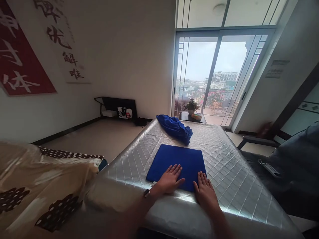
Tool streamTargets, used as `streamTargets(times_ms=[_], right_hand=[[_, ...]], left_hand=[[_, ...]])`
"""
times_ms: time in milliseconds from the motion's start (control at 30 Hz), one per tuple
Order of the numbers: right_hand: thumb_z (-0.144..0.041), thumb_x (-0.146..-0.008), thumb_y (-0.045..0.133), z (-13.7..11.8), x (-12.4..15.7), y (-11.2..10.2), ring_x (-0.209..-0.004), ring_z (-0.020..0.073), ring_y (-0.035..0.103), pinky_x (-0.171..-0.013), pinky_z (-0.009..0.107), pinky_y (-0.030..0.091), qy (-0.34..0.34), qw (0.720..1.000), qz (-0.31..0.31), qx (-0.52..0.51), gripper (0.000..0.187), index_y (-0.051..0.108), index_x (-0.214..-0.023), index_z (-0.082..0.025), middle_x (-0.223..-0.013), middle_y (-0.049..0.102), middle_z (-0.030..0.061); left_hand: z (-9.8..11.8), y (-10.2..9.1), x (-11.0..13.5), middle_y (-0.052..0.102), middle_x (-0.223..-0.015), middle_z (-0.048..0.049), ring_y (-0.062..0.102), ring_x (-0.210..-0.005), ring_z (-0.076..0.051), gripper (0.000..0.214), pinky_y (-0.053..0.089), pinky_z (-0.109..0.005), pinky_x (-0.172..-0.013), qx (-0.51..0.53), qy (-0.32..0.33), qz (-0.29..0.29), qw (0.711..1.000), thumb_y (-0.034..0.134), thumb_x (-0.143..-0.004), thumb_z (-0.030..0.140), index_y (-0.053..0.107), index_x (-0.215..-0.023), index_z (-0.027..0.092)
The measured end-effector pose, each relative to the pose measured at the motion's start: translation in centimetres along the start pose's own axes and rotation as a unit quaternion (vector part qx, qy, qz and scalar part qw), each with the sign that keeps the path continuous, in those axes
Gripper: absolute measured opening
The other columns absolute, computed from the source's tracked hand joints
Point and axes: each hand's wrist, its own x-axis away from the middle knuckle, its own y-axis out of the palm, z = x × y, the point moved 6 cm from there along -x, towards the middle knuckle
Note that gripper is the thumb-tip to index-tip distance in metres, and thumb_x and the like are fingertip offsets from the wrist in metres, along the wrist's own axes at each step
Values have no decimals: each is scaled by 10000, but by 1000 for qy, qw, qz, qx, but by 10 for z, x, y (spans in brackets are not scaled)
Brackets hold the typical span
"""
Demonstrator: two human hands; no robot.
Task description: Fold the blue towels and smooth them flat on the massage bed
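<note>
A folded blue cloth (178,161) lies flat near the front of a table covered in silver quilted material (224,166). My left hand (170,179) rests open on the cloth's near left part, fingers spread flat, a watch on the wrist. On the cloth's near right corner my right hand (205,191) lies open too, fingers stretched forward. A crumpled pile of blue cloth (175,127) sits further back on the table, apart from both hands.
A patterned beige cushion (37,186) under clear plastic is at the left. A dark chair (296,169) stands at the right. Beyond the table are a small table with a potted plant (191,106) and glass balcony doors (214,76).
</note>
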Motion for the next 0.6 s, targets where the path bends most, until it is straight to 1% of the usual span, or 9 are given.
streamTargets(times_ms=[100,167,200,267,400,500,600], right_hand=[[-392,-1016,192,0,-1,4,-1545,196,77,-1249,409,120,-12,1000,9,-9,657,209,-1591,-75,-1671,110,82],[-404,-1013,194,1,-2,6,-1545,192,75,-1251,409,111,-4,1000,11,-19,667,200,-1595,-79,-1672,115,81],[-413,-1011,196,2,-2,7,-1544,192,79,-1252,408,108,4,1000,8,-23,673,193,-1597,-81,-1673,119,81],[-423,-1008,201,3,-2,8,-1544,192,83,-1254,403,100,9,1000,3,-27,682,187,-1598,-81,-1674,125,79],[-436,-1004,213,5,-2,8,-1544,193,99,-1253,393,108,8,1000,4,-18,688,199,-1596,-85,-1673,131,67],[-429,-996,244,8,-3,5,-1539,212,145,-1246,417,147,10,1000,-9,-14,679,248,-1587,-96,-1665,170,76],[-403,-994,254,7,-7,-3,-1535,227,170,-1244,439,143,6,1000,-9,-11,656,304,-1572,-96,-1652,228,91]], left_hand=[[-51,-9,33,153,-1668,-67,111,-1549,-242,798,109,-472,-1264,-18,-100,-3,995,139,-1005,693,224,-1602,170],[-72,-14,51,141,-1671,-65,111,-1549,-253,805,114,-482,-1262,-28,-146,1,989,143,-1001,701,217,-1605,174],[-78,-14,57,138,-1672,-65,112,-1549,-257,805,115,-484,-1262,-30,-159,2,987,147,-1001,702,216,-1605,176],[-83,-14,63,142,-1671,-62,117,-1548,-262,800,118,-485,-1261,-33,-168,3,985,166,-1000,703,213,-1608,185],[-79,-15,64,153,-1672,-59,111,-1548,-261,803,120,-475,-1263,-36,-173,14,984,183,-998,701,206,-1611,184],[-76,-16,63,136,-1674,-72,98,-1549,-267,870,111,-472,-1265,-33,-172,7,984,194,-971,746,203,-1610,156],[-76,-16,64,119,-1676,-86,93,-1548,-282,939,114,-484,-1262,-34,-168,6,985,233,-935,794,196,-1611,143]])
